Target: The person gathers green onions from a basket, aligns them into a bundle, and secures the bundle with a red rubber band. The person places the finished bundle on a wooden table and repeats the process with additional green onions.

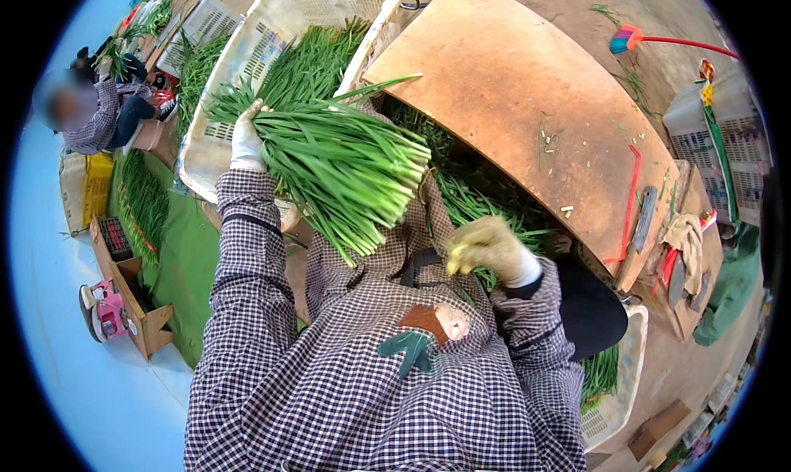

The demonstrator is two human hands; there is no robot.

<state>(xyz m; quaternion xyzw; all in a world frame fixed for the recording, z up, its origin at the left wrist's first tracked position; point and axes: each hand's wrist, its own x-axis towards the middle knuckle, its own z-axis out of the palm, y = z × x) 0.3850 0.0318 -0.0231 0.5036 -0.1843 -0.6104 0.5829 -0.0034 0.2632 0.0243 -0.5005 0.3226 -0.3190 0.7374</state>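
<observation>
My left hand (pixel 248 135), in a pale glove, grips a thick bunch of garlic chives (pixel 340 169) around its leafy part. The pale stem ends fan out toward the lower right, in front of my checked smock. Behind the bunch, more chives (pixel 321 61) lie in a white plastic crate (pixel 213 141). My right hand (pixel 485 249), in a soiled yellowish glove, is apart from the bunch, over loose chives (pixel 460 200) beside the wooden board. Its fingers are curled and blurred; whether they pinch anything is unclear.
The wooden board (pixel 525 95) at the right carries a knife (pixel 639 225), a red strip (pixel 633 194) and stem scraps. A stool (pixel 686 256) with a cloth stands beyond it. Another crate (pixel 633 348) is at lower right. A seated person (pixel 102 110) handles greens at upper left.
</observation>
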